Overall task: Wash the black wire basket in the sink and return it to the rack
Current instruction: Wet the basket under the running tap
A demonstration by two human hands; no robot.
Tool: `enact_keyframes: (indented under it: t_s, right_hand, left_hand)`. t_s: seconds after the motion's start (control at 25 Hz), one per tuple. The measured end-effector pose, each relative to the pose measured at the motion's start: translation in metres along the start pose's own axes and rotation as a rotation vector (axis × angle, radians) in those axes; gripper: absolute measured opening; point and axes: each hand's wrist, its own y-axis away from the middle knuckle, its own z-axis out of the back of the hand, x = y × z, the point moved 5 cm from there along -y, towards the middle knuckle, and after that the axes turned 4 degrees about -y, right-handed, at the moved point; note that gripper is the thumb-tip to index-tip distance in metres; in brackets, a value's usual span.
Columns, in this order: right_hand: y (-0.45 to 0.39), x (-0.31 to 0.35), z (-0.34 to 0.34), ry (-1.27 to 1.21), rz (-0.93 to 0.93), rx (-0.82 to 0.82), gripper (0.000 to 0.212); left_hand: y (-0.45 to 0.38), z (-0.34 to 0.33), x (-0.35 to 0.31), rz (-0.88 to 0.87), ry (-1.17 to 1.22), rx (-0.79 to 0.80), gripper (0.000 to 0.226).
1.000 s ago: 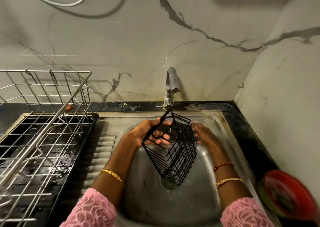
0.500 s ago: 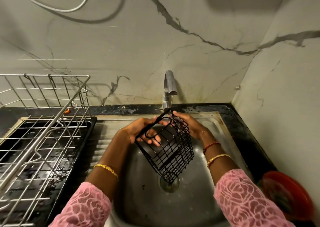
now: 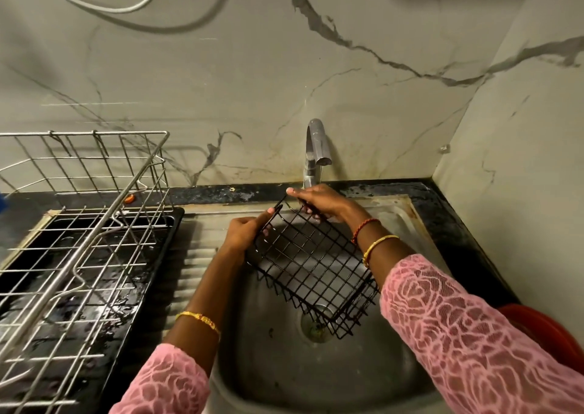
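The black wire basket (image 3: pixel 313 265) hangs tilted over the steel sink (image 3: pixel 271 372), its grid bottom turned up toward me and its lower corner above the drain (image 3: pixel 316 328). My left hand (image 3: pixel 245 231) grips its left edge. My right hand (image 3: pixel 322 203) grips the far top edge, just under the tap (image 3: pixel 316 148). I cannot tell whether water is running. The steel wire rack (image 3: pixel 79 224) stands to the left on a wet black drip tray (image 3: pixel 94 303).
A marble-patterned wall rises behind the sink and closes in on the right. A red bowl (image 3: pixel 543 334) sits on the dark counter at the right, partly hidden by my sleeve. A grey hose (image 3: pixel 126 8) loops on the wall above. The ribbed drainboard (image 3: pixel 196 255) lies between rack and basin.
The basket has been turned from hanging on edge to grid side up and spread wider. My right hand moved from beside it to gripping its far edge under the tap.
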Motion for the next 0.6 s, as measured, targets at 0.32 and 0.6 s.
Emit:
enact_keyframes:
  t_s: [0.32, 0.6]
  right_hand:
    - [0.018, -0.049, 0.032, -0.324, -0.123, -0.199, 0.041]
    - [0.038, -0.095, 0.056, -0.716, -0.161, -0.388, 0.042]
  left_hand:
    - [0.0, -0.024, -0.001, 0.052, 0.142, 0.184, 0.053]
    - [0.024, -0.074, 0.042, 0.128, 0.356, 0.334, 0.064]
